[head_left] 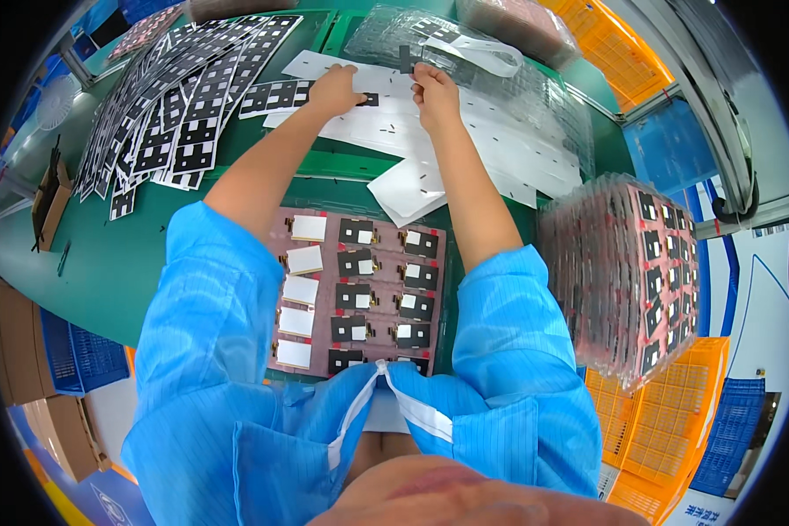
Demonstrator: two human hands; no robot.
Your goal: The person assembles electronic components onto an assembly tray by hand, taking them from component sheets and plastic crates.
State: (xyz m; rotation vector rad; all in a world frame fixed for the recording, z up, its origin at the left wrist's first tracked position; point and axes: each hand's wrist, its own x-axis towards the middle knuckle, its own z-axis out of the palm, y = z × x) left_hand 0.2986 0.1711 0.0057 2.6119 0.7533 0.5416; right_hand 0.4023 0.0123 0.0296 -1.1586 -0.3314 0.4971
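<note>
My right hand (435,93) pinches a small black sticker (405,60) between thumb and fingertips, raised above the white sheets. My left hand (333,91) rests on a strip of black die-cut stickers (276,96) on white backing, thumb and fingers apart, thumb beside a black piece (370,100) at the strip's right end. Nearer to me lies a pink tray (326,302) in clear plastic. Its left column holds parts with white faces (300,290); the other columns hold parts with black and white faces (353,296).
Many sticker sheets (193,114) fan out at the left. Loose white backing paper (491,145) with small black scraps lies under my hands. Clear plastic trays (394,39) stand behind. A tall stack of filled trays (622,276) is at the right, above orange crates (666,421).
</note>
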